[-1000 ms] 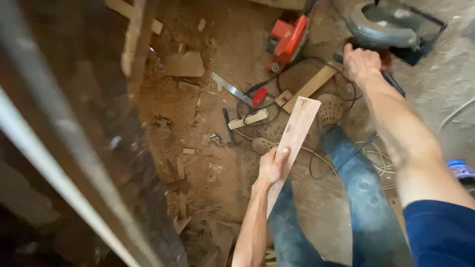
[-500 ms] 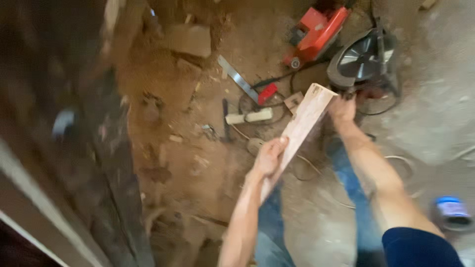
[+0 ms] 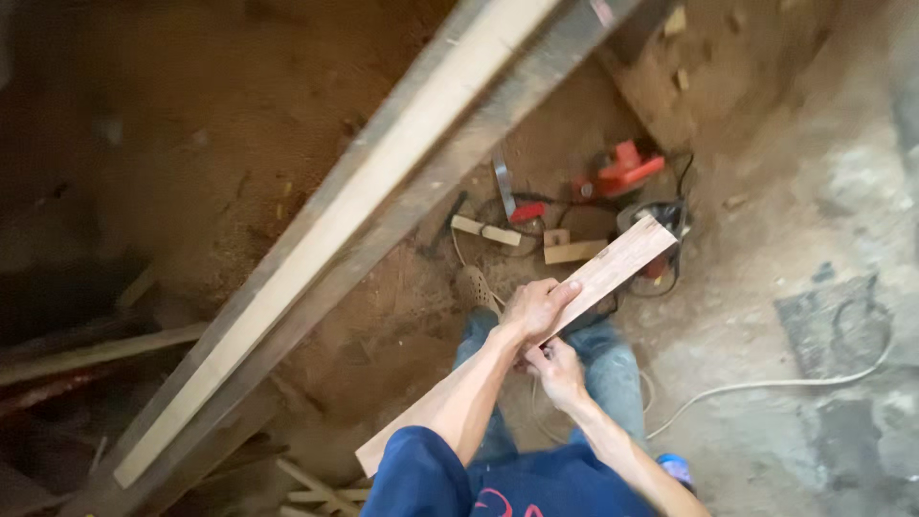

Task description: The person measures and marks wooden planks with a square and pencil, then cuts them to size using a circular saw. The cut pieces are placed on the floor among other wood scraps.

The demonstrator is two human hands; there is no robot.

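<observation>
I hold a long, pale wooden plank [image 3: 620,264] slanted in front of me, running from my blue sleeve up toward the tools on the floor. My left hand [image 3: 539,308] wraps over the plank's middle from above. Just below it, my right hand [image 3: 557,371] is closed at the plank's lower edge, fingers tucked under it. My jeans and one shoe [image 3: 476,287] show beneath the plank.
A long timber beam [image 3: 383,191] crosses the view diagonally on the left. On the dirt floor lie a red power tool [image 3: 618,172], a circular saw [image 3: 667,214] partly behind the plank, wood blocks [image 3: 574,252], a red-handled square [image 3: 508,193] and a white cable [image 3: 766,385]. Scrap boards [image 3: 96,349] lie lower left.
My right hand left the circular saw and came back to the plank beside my left hand. The view rose away from the floor and the beam came into sight.
</observation>
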